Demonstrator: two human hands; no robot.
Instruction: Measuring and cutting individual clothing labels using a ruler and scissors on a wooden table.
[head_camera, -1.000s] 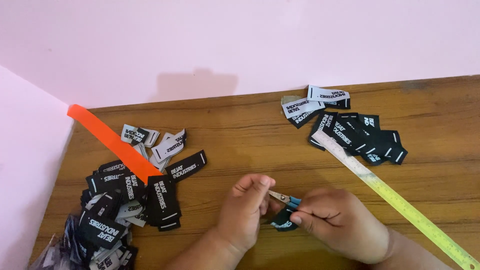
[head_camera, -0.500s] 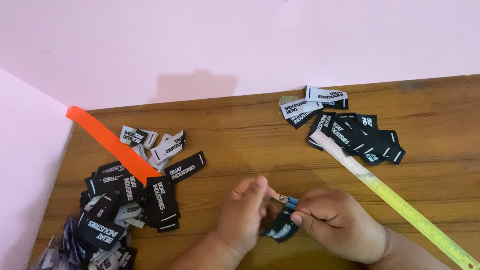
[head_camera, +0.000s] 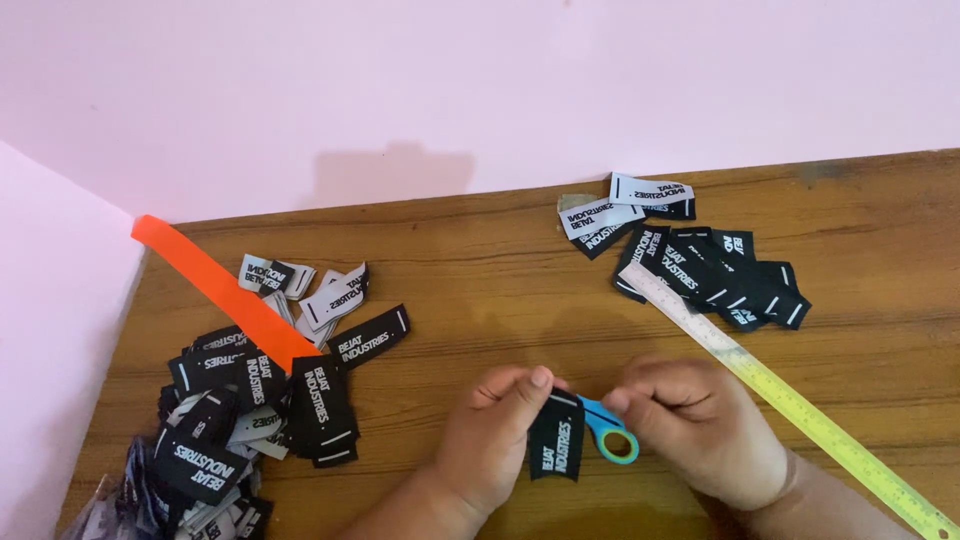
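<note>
Near the table's (head_camera: 480, 260) front edge, left hand (head_camera: 495, 435) is pinching the black label (head_camera: 557, 447); right hand (head_camera: 700, 430), fist closed, is gripping blue-handled scissors (head_camera: 612, 435); best keeping the label taut while snipping.

Between the two heaps the wooden table (head_camera: 480, 260) lies bare from its back edge down to the hands, a wide lane. Toward the left edge, a heap of black and white labels (head_camera: 250, 400) blocks the way, with an orange strip (head_camera: 215, 290) slanting over it toward the back left corner. Toward the right, a smaller label pile (head_camera: 700, 260) sits near the back edge, and a ruler (head_camera: 790, 400) runs diagonally from it to the front right corner, just beside the right hand (head_camera: 700, 430).
</note>
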